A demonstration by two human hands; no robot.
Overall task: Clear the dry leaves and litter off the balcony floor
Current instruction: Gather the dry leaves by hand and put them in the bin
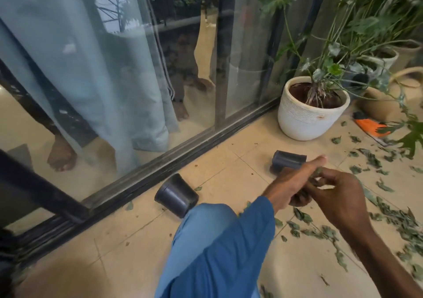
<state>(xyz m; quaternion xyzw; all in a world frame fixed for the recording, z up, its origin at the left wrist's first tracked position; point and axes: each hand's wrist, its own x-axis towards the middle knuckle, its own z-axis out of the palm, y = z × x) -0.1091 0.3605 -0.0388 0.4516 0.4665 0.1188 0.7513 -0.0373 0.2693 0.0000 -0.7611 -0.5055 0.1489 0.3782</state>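
Observation:
Dry green-grey leaves lie scattered over the beige tiled floor on the right side. My left hand is held above the floor at centre, palm up, with a small bunch of leaves in its curled fingers. My right hand sits just right of it, fingers curled, pinching leaves against the left hand's bunch. My blue trouser knee is raised below the hands.
Two small dark plastic pots lie tipped over: one by the sliding glass door track, one farther back. A white potted plant stands behind. An orange-handled tool and tan pots sit at right.

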